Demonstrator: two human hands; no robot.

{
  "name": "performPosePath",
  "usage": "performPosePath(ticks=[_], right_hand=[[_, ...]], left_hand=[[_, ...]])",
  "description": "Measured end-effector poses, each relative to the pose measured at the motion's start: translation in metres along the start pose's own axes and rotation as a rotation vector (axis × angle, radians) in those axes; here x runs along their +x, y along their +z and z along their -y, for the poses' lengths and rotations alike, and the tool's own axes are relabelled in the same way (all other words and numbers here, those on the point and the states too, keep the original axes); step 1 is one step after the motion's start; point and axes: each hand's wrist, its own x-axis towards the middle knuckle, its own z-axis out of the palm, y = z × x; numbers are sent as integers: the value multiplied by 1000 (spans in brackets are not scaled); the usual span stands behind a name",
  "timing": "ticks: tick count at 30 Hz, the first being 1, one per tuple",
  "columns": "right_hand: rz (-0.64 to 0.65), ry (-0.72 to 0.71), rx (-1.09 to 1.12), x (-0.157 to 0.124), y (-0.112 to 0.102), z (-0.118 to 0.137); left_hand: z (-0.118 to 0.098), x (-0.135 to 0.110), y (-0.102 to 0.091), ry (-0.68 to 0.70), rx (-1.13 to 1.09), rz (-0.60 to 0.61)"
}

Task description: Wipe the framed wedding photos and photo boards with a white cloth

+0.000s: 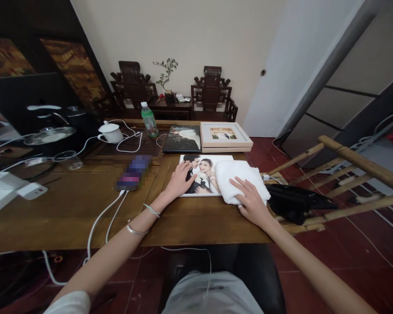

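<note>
A photo panel with a picture of a couple lies flat on the wooden table in front of me. On its left edge rests my left hand, fingers stretched out over the picture. A folded white towel covers the panel's right part and reaches past its edge. My right hand lies on top of the towel with its fingers spread and pressing flat. What is under the towel is hidden.
Behind the panel lie a dark photo panel and a white framed photo. A phone with cables, a green-labelled bottle, a lidded white cup and a plastic cup stand leftward. A bamboo chair holds a black bag.
</note>
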Motion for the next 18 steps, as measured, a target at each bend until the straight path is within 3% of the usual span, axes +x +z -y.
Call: performPosePath(ticks=[5,11,18], right_hand=[[10,-5,90,11,0,-21],[11,153,194,55,21,-56],[3,169,179,61,35,-55]], left_hand=[[1,-1,2,11,-16,-15],[2,-1,0,10,-30,-3],[3,-2,-1,21,-47,8]])
